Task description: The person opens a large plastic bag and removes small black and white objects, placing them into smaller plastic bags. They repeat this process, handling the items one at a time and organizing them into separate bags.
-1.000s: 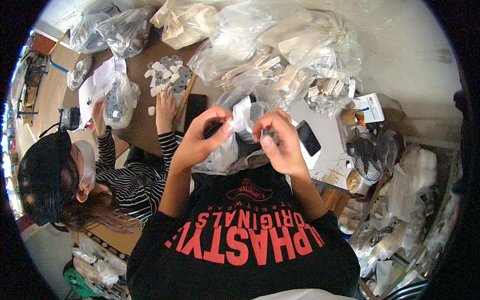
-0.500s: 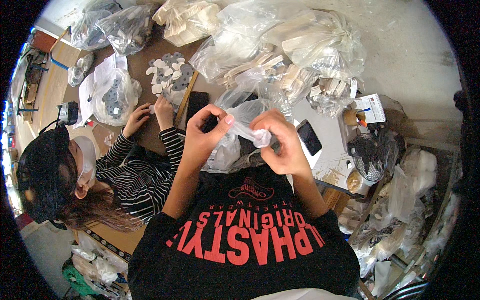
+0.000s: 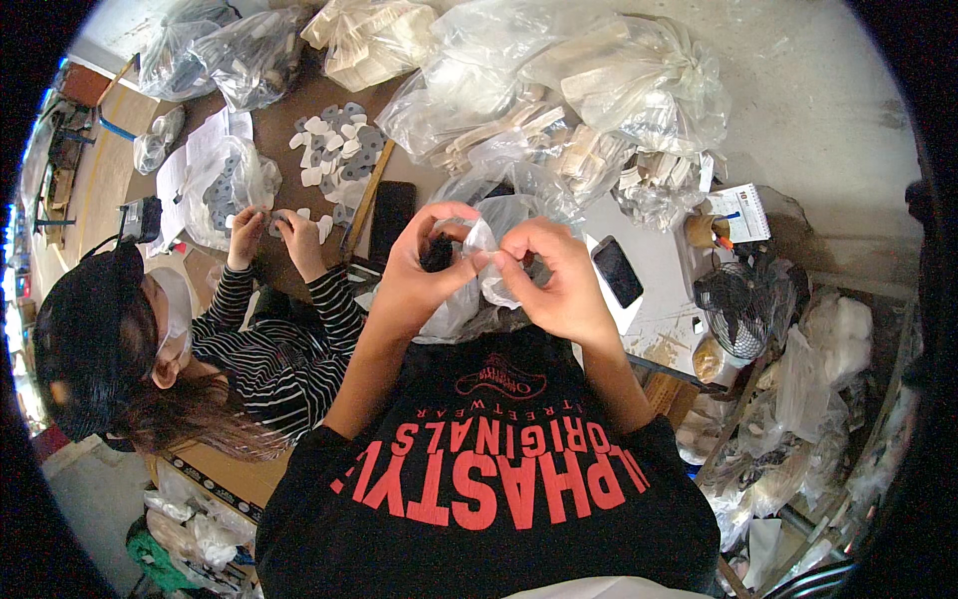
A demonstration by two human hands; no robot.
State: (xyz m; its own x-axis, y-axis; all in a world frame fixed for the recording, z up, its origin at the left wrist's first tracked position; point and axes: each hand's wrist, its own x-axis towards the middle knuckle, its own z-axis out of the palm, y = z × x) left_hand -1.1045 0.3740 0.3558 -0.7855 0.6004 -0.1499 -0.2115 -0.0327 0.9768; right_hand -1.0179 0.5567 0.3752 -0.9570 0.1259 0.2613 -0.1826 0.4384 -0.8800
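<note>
Plastic bag [image 3: 482,240], thin, whitish and see-through, crumples into soft folds by the worktop's [image 3: 664,321] near edge: the left hand [image 3: 416,268] pinches its film between thumb and fingers; the right hand's [image 3: 557,278] fingers pinch it just beside.

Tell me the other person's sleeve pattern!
The sleeves have black and white stripes; best in head view.

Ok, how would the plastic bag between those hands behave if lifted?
The plastic bag is probably floppy: it creases where the left hand and right hand pinch it. Its shiny film may be slippery, and looks thin enough to tear.
</note>
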